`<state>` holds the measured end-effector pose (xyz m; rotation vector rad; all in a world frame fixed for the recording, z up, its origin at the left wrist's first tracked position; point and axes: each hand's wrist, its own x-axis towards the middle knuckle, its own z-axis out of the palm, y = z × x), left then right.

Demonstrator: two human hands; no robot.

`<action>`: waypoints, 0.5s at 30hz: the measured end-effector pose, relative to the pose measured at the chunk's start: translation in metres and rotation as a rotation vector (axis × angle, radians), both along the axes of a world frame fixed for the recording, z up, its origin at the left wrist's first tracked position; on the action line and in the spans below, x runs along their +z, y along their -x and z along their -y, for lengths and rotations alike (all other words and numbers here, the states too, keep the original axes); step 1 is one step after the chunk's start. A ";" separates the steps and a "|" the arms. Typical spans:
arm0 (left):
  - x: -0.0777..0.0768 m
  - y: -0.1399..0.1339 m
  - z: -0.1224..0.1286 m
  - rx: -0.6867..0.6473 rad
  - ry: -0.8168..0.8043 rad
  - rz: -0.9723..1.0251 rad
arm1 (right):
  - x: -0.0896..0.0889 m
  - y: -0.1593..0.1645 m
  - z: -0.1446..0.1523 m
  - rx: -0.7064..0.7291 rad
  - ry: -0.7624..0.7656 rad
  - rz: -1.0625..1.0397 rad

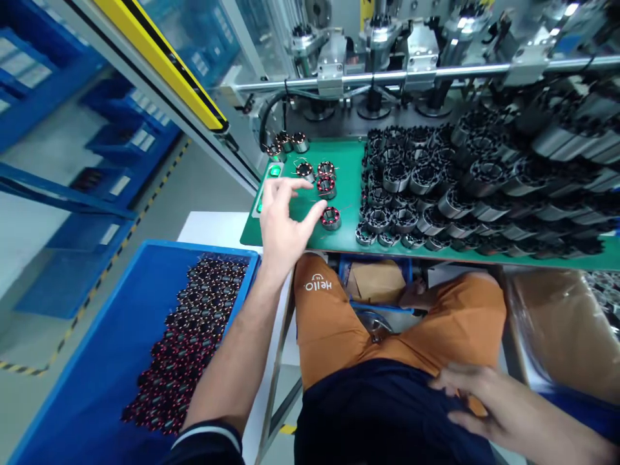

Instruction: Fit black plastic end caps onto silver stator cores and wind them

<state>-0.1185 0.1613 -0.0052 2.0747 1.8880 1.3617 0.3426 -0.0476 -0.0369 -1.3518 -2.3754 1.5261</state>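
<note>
My left hand [285, 223] is over the left part of the green work surface [349, 155], thumb and fingers spread apart with nothing between them. Just beyond its fingertips are wound motor stators with red-tipped coils: a nearer stator [330, 219] by the thumb and another stator [326, 187] by the index finger. Behind these stand a further red-tipped stator [326, 170] and a stator with pale wire ends [305, 171]. In my lap, my right hand [477, 394] rests against the dark shirt [387, 413], loosely curled, a gap showing between thumb and fingers.
Stacked unwound stator cores [426, 177] cover the right of the green surface. A metal rail [387, 77] and machine spindles run behind. Lit green buttons [275, 170] sit at the left edge. A blue bin [145, 258] of wound stators stands at my left.
</note>
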 end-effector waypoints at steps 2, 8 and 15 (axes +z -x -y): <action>0.010 0.007 -0.017 -0.005 0.038 -0.144 | 0.002 -0.002 0.003 -0.034 -0.018 0.001; 0.033 0.021 -0.058 -0.088 0.254 -0.338 | 0.025 0.023 -0.006 -0.004 0.004 -0.007; 0.072 -0.027 0.043 -0.479 -0.019 0.300 | 0.064 0.061 -0.041 -0.366 -0.137 -0.329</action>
